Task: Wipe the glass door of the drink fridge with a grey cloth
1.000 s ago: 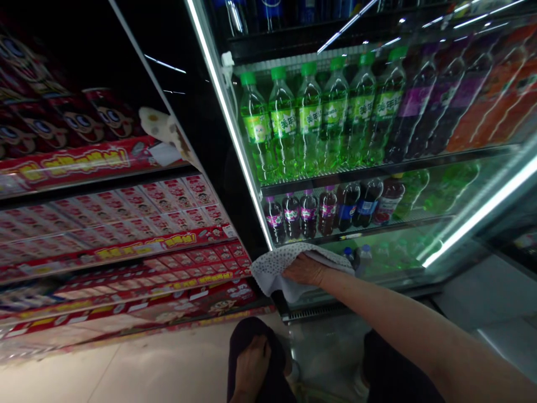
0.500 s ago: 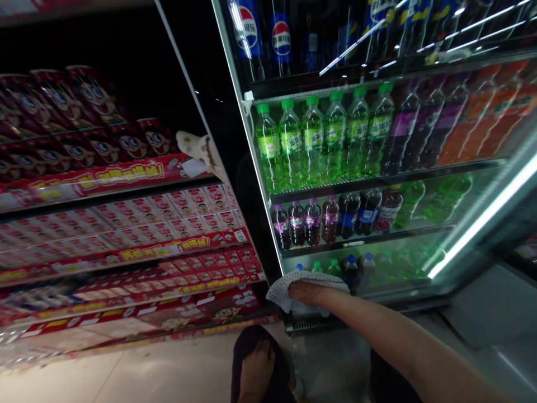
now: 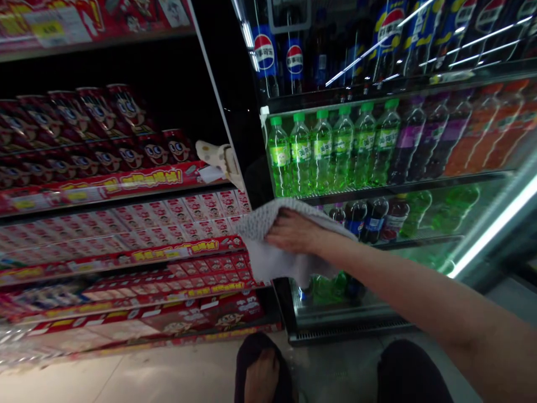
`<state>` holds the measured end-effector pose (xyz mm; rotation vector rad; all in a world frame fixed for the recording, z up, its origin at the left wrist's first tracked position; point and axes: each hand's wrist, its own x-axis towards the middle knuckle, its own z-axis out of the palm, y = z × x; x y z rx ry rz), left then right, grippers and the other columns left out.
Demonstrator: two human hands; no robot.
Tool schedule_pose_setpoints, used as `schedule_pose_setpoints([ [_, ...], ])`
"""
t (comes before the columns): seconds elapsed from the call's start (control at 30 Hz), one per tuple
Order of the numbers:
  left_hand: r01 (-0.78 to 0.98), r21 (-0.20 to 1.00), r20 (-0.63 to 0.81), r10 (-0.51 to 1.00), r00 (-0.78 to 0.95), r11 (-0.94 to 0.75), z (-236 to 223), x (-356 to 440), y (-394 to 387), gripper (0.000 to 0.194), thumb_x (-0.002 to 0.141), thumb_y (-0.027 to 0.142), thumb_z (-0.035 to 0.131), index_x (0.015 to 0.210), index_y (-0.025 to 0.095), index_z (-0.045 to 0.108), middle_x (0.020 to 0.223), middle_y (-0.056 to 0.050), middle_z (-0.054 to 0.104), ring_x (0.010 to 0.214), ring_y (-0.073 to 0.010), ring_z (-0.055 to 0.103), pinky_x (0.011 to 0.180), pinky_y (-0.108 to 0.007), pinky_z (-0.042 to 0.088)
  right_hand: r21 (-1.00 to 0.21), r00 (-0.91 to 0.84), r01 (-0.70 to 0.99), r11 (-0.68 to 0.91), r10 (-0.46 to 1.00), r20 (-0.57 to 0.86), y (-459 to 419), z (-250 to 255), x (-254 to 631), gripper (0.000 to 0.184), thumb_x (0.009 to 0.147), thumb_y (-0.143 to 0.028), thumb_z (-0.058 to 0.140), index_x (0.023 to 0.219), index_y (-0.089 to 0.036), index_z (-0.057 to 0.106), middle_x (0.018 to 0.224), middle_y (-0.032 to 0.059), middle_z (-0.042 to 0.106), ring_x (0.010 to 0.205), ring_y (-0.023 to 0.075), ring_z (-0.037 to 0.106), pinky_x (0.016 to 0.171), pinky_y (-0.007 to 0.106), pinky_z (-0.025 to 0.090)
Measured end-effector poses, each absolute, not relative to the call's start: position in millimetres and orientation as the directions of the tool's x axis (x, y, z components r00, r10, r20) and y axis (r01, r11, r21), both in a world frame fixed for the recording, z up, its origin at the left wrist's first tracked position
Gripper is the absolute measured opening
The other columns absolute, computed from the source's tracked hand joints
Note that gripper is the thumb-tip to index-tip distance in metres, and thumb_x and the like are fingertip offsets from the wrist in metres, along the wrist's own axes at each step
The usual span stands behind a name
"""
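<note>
My right hand (image 3: 293, 230) presses a light grey cloth (image 3: 272, 260) against the left edge of a glass-fronted drinks cooler (image 3: 310, 322). Its fingers lie on the textured cloth, whose lower part hangs loose. Behind the cloth and forearm, small dark bottles (image 3: 375, 220) are partly covered. My left hand (image 3: 262, 378) rests on my dark-clothed left knee, holding nothing, its fingers laid over the knee and dimly seen.
Green bottles (image 3: 322, 154) line a cooler shelf, with purple and orange ones to their right. Left of the cooler are shelves with dark red cans (image 3: 126, 112) and red-white cartons (image 3: 176, 212). A pale spotted object (image 3: 218, 159) juts out at the shelf edge. Below lies a tiled floor (image 3: 138, 375).
My right hand has moved the cloth up along the cooler's left edge, from the bottom shelf to about the small-bottle shelf. My left hand stays on the knee. The view has shifted slightly.
</note>
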<state>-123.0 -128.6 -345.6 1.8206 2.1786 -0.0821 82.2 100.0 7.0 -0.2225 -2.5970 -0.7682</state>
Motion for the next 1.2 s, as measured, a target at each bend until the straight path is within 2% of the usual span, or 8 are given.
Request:
schedule_pose_setpoints([
  [0.07, 0.968, 0.144, -0.275, 0.948, -0.158, 0.203, -346, -123, -129, 0.035, 0.093, 0.018, 0.031, 0.101, 0.021, 0.064, 0.109, -0.007, 0.074, 0.095, -0.0191, 0.074, 0.08, -0.03, 0.056, 0.514, -0.794, 0.412, 0.752, 0.02, 0.607, 104, 77, 94, 0.034, 0.102, -0.034, 0.046, 0.123, -0.016, 0.066, 0.12, 0.0096, 0.071, 0.126, 0.0268, 0.058, 0.117, 0.061, 0.031],
  [0.13, 0.968, 0.148, -0.277, 0.948, -0.158, 0.204, -346, -123, -129, 0.036, 0.094, 0.019, 0.029, 0.102, 0.021, 0.064, 0.11, -0.007, 0.074, 0.096, -0.0202, 0.074, 0.081, -0.032, 0.057, 0.523, -0.67, 0.548, 0.653, -0.031, 0.741, 107, 134, 106, 0.049, 0.098, -0.044, 0.05, 0.134, -0.012, 0.059, 0.133, 0.0135, 0.064, 0.133, 0.035, 0.051, 0.114, 0.069, 0.022],
  [0.27, 0.966, 0.151, -0.313, 0.937, -0.154, 0.209, -349, -124, -128, 0.041, 0.094, 0.018, 0.025, 0.105, 0.02, 0.065, 0.113, -0.008, 0.074, 0.098, -0.0223, 0.074, 0.082, -0.034, 0.058, 0.328, -0.358, 0.777, 0.538, -0.051, 0.932, 102, 178, 109, 0.073, 0.094, -0.048, 0.04, 0.148, 0.0, 0.039, 0.151, 0.0234, 0.04, 0.141, 0.0436, 0.036, 0.111, 0.067, 0.017],
  [0.37, 0.966, 0.146, -0.353, 0.923, -0.151, 0.214, -346, -122, -124, 0.041, 0.094, 0.018, 0.026, 0.107, 0.02, 0.065, 0.115, -0.01, 0.073, 0.1, -0.0233, 0.074, 0.082, -0.035, 0.058, 0.277, -0.334, 0.802, 0.529, 0.012, 0.943, 94, 152, 93, 0.068, 0.097, -0.042, 0.043, 0.151, -0.002, 0.036, 0.156, 0.0192, 0.036, 0.146, 0.038, 0.032, 0.117, 0.062, 0.017],
  [0.63, 0.969, 0.119, -0.334, 0.928, -0.165, 0.215, -331, -111, -121, 0.036, 0.094, 0.017, 0.029, 0.101, 0.021, 0.064, 0.109, -0.007, 0.073, 0.094, -0.0198, 0.074, 0.077, -0.03, 0.056, 0.394, -0.57, 0.66, 0.64, 0.085, 0.817, 88, 63, 70, 0.062, 0.103, -0.04, 0.045, 0.157, -0.015, 0.028, 0.164, 0.0098, 0.032, 0.152, 0.0292, 0.027, 0.125, 0.062, 0.018],
  [0.8, 0.973, 0.101, -0.331, 0.929, -0.164, 0.207, -328, -109, -119, 0.036, 0.095, 0.018, 0.028, 0.1, 0.021, 0.064, 0.107, -0.006, 0.074, 0.092, -0.0186, 0.074, 0.076, -0.029, 0.055, 0.476, -0.668, 0.557, 0.681, 0.027, 0.744, 93, 32, 67, 0.04, 0.104, -0.031, 0.043, 0.141, -0.023, 0.052, 0.148, 0.0034, 0.055, 0.14, 0.0259, 0.044, 0.121, 0.057, 0.031],
  [1.0, 0.974, 0.1, -0.326, 0.931, -0.162, 0.205, -332, -111, -121, 0.036, 0.094, 0.017, 0.029, 0.1, 0.021, 0.064, 0.107, -0.006, 0.074, 0.093, -0.0176, 0.073, 0.076, -0.027, 0.055, 0.522, -0.745, 0.455, 0.722, -0.012, 0.667, 93, -39, 58, 0.038, 0.104, -0.024, 0.038, 0.137, -0.02, 0.056, 0.151, 0.0013, 0.053, 0.144, 0.021, 0.041, 0.109, 0.041, 0.046],
  [1.2, 0.972, 0.133, -0.31, 0.939, -0.147, 0.196, -346, -119, -125, 0.037, 0.094, 0.019, 0.028, 0.1, 0.021, 0.064, 0.105, -0.007, 0.073, 0.091, -0.019, 0.073, 0.077, -0.03, 0.056, 0.482, -0.872, 0.269, 0.834, -0.002, 0.489, 90, -100, 53, 0.041, 0.102, -0.016, 0.039, 0.138, -0.011, 0.057, 0.141, 0.0062, 0.062, 0.136, 0.0181, 0.051, 0.109, 0.033, 0.046],
])
